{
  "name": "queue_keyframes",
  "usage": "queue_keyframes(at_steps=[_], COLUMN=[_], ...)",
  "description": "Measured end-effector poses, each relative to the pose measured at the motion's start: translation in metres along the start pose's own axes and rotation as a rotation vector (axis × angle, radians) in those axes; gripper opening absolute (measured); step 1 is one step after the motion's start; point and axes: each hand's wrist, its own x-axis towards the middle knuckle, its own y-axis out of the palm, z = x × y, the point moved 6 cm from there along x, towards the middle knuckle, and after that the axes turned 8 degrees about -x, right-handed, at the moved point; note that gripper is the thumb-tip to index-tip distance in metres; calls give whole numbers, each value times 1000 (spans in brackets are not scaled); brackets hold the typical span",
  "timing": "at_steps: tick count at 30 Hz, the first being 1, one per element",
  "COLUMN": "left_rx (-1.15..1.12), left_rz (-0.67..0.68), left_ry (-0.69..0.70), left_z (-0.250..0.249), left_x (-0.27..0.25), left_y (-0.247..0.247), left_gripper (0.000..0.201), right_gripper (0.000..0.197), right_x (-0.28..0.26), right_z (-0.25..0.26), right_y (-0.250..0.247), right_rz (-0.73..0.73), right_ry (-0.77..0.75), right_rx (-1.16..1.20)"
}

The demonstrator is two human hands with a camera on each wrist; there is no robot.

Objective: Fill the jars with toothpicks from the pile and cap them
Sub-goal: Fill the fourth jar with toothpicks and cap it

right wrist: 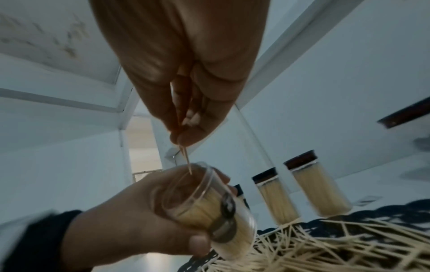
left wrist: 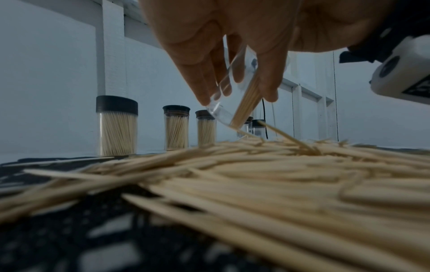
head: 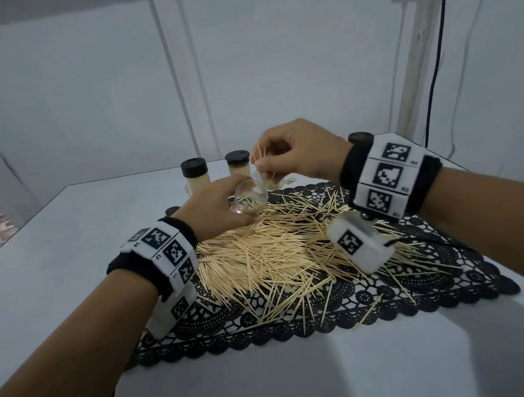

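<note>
My left hand [head: 219, 208] grips a clear open jar [head: 249, 200], tilted over the far edge of the toothpick pile [head: 280, 251]. The same jar [right wrist: 204, 208] holds some toothpicks along its lower side, also visible in the jar [left wrist: 235, 103] from the left wrist. Just above its mouth, my right hand [head: 285, 159] pinches a small bunch of toothpicks [head: 261, 162]; their tips [right wrist: 187, 162] point down into the opening. Capped, filled jars [head: 195, 175] [head: 239, 165] stand behind the pile.
The pile lies on a black lace mat [head: 395, 294] on a white table [head: 49, 261]. Three full capped jars [left wrist: 117, 125] [left wrist: 176, 127] [left wrist: 206, 128] line the far side, smaller capped ones [left wrist: 257, 128] behind. A black cable [head: 439, 47] hangs at the right wall.
</note>
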Motion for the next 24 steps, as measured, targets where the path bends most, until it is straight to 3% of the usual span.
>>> queue_keyframes(at_steps=[2,8,12,15,16,20,22,24], left_rx=[22,25,36,1,-5,-11,-4,1], left_rz=[2,17,-9,-63,-82,-100,-92,-88], left_ry=[6,1,-24,-47,-50,-53,-51,-46], left_z=[-1,0,4,9,10,9,8,7], left_x=[0,1,3,3,3,3,2,2], left_y=[0,2,0,-5,-6,-8,-7,-7], left_gripper=[55,38,44,56,57,56,55,53], right_gripper=[8,14,5,14,19,61,74,73], right_x=[7,12,6,3,1,-22,-31,-31], right_z=[3,-6,-10,-23,-27,-46,-50,-51], right_y=[7,22,12,3,7,49,64,75], right_rz=[-20,19,-48,-100,-6,627,757,781], right_ry=[-21,-25,1,93,126,218,233,198], right_rx=[10,-261,-134,-292,-398,-851,-905,-952])
